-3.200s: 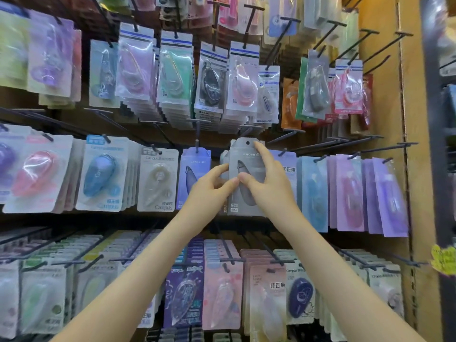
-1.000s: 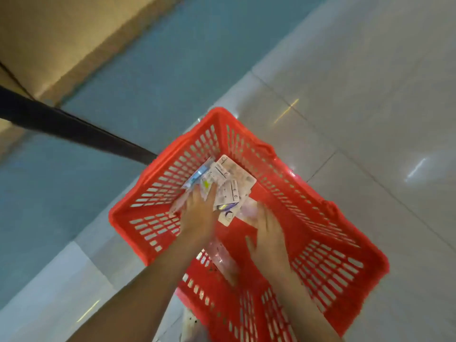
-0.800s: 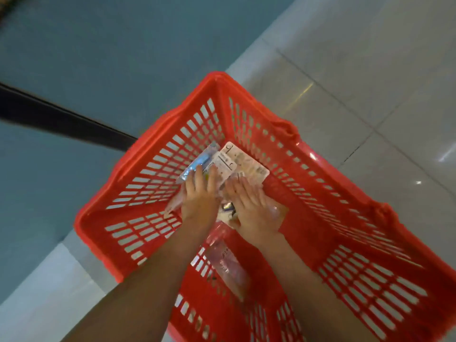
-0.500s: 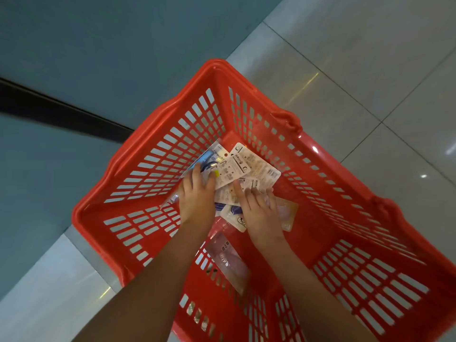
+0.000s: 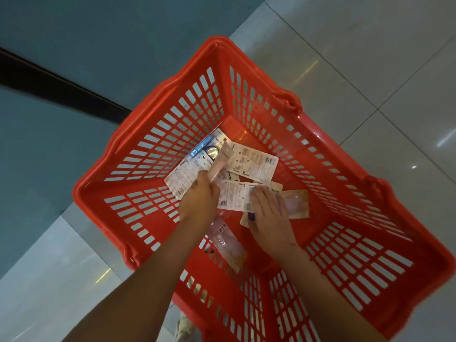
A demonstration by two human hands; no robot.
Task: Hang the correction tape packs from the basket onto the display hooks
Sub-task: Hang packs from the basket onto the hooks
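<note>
Pink pack [image 5: 218, 166] risen, seemingly pinched by left hand [image 5: 199, 198]; right hand [image 5: 270, 215] spread on packs [image 5: 235, 196] in basket [image 5: 158, 134].

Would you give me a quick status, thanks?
Left grip holds pink pack. Right grip flat on white-backed pack. Both inside basket. Nothing blocking.

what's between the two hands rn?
Head view: a white pack, printed back up, fills the gap between left hand, which pinches a pink pack, and right hand, whose fingers rest on the white one.
</note>
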